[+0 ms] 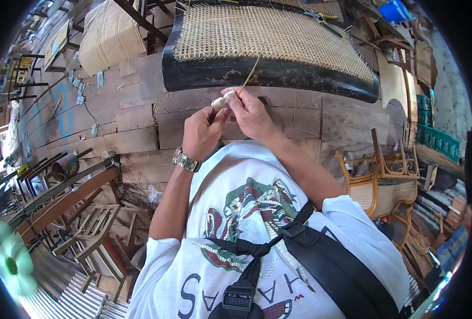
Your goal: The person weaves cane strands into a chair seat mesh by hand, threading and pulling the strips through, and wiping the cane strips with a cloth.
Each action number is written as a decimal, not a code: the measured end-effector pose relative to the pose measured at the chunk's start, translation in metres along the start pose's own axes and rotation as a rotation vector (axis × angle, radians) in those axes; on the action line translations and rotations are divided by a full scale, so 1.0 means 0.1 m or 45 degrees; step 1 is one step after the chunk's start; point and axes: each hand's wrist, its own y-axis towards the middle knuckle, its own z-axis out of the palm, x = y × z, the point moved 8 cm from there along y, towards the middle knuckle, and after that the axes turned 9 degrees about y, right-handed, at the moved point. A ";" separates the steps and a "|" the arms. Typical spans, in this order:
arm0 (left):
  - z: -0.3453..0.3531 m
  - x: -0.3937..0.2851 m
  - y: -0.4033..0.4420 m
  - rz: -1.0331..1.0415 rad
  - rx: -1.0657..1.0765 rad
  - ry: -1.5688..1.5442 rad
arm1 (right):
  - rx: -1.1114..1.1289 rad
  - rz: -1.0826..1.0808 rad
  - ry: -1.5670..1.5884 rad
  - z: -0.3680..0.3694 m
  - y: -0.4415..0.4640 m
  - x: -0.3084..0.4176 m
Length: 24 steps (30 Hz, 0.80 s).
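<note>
My left hand (201,130), with a metal watch on its wrist, is closed close beside my right hand in front of my chest. My right hand (251,112) pinches a thin cane strand (253,73), which sticks up from its fingertips toward the woven panel. A pale wrapping (221,102) shows at the fingertips where both hands meet; whether it is finger tape or a held piece I cannot tell. What the left fingers grip is mostly hidden. Beyond the hands lies a woven cane panel (268,32) on a dark, glossy curved frame (209,74), with loose cane ends along its edge.
Pliers (323,20) lie on the woven panel. A cardboard box (111,40) stands at upper left. Wooden chair frames (95,239) are at lower left, and a cane chair (377,194) is at right. A green crate (438,141) and a fan (12,266) stand farther out.
</note>
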 end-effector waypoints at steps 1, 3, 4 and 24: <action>0.00 0.04 0.01 0.009 -0.009 -0.004 | 0.003 -0.011 -0.007 0.03 0.04 -0.02; -0.10 0.07 0.00 0.099 -0.223 0.091 | -0.077 -0.066 -0.172 0.01 0.10 0.01; -0.10 0.11 -0.03 0.091 -0.235 0.085 | -0.062 -0.066 -0.179 0.03 0.10 0.04; -1.63 3.05 -0.91 -0.227 -0.436 0.589 | -0.525 0.242 0.719 -3.41 -0.07 1.24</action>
